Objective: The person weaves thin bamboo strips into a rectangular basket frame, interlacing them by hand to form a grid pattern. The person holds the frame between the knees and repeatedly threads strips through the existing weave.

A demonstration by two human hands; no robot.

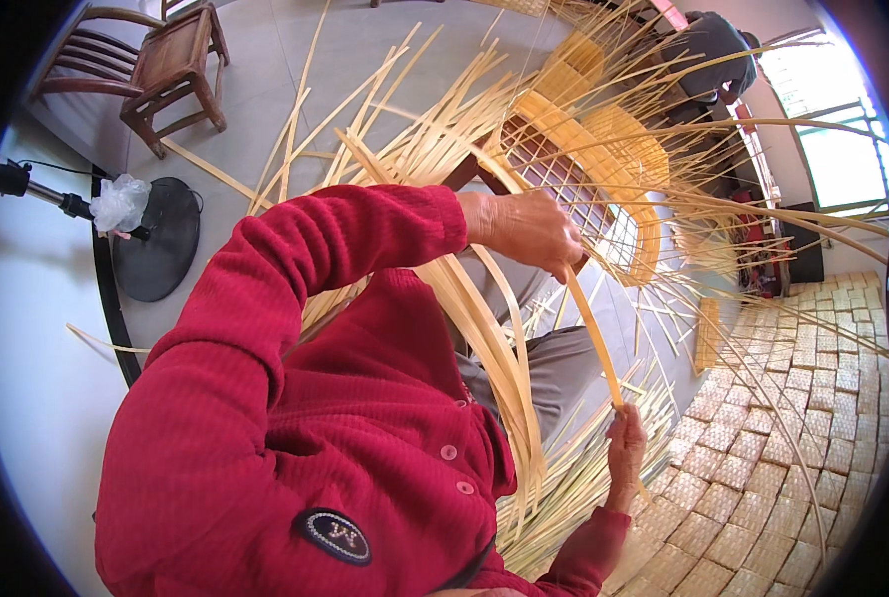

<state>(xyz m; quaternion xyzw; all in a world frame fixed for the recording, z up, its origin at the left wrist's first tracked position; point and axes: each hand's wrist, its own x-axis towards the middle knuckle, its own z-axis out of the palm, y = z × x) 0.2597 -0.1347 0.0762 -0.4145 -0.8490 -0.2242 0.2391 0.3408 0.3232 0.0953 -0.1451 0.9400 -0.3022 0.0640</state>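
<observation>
My left hand (529, 229), palm down and fingers pinched together, grips one end of a flat bamboo strip (593, 323). The strip curves down to my right hand (626, 448), closed on it lower right, and a short end pokes out below. Just beyond my left hand lies an open lattice of woven strips (547, 167) on a dark reddish-brown support. Long loose ends spread from it to the far right. A bundle of wide pale strips (484, 343) lies across my lap, against my red sweater.
A wooden chair (171, 60) stands far left, near a round black stand base (156, 244) with a clear plastic bag on its pole. Thin strips (579, 473) litter the floor by my legs. Stacked woven pieces (753, 428) fill the right side. Yellow woven baskets (624, 139) sit beyond the lattice.
</observation>
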